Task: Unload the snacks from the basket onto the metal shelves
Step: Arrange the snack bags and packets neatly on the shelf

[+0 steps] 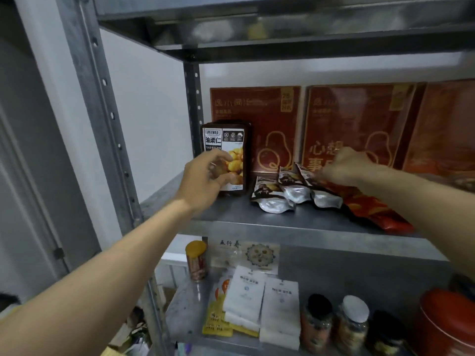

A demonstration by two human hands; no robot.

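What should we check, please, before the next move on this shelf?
1. Chestnut pack upright on the shelf: ok.
2. Left hand gripping the pack: cannot tell.
3. Pouches standing upright: not ok, they lean.
4. Right hand holding a pouch: cannot tell, blurred.
5. Red bag lying on the shelf: ok.

Looks like a home pantry corner – or a little stockroom

Bare galvanised metal shelves [282, 229] against a plain white wall [144, 111], loaded with food: snack pouches [272, 199], a chestnut pack [223, 140], red gift boxes [257, 111] along the back, jars [352, 325] and flat white packets [244, 291] below.
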